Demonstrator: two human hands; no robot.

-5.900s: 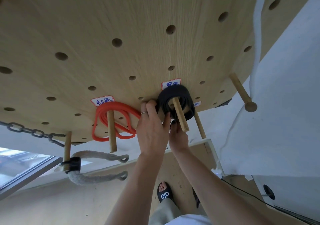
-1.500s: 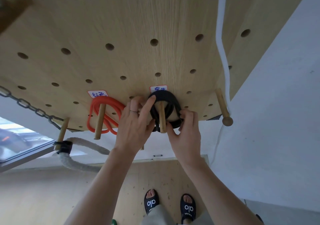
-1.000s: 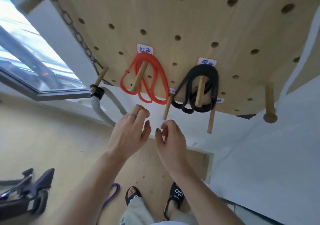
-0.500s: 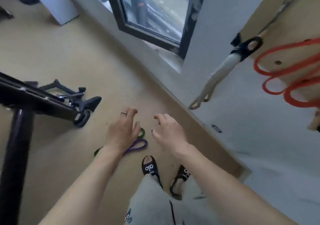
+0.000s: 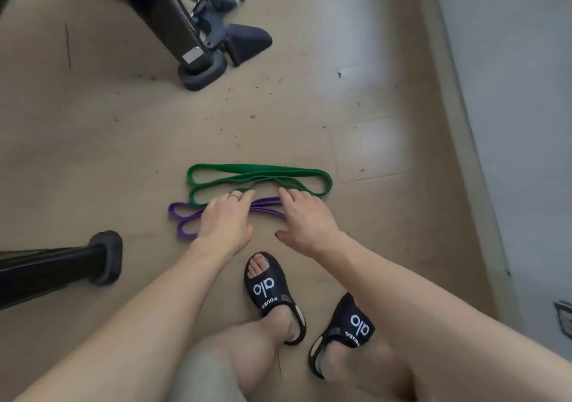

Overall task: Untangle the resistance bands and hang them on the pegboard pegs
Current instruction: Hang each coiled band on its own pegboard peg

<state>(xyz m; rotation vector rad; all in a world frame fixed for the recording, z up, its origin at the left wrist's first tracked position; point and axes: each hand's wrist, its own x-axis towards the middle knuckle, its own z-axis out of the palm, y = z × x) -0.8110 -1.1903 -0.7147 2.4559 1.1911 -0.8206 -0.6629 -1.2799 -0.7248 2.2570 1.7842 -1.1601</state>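
A green resistance band lies folded in long loops on the beige floor. A thinner purple band lies right beside it, nearer to me, and the two overlap around the middle. My left hand hovers over the purple band with fingers loosely extended, holding nothing. My right hand is spread over the right part of both bands, also holding nothing. The pegboard is out of view.
A black equipment leg with a rubber foot and a folded dark stand stand ahead on the left. Another black tube with an end cap lies at left. My feet wear black sandals. A pale wall runs along the right.
Both hands left the black band hanging on its peg and came down. My view swung from the pegboard to the floor, and the hands now reach over the green and purple bands.
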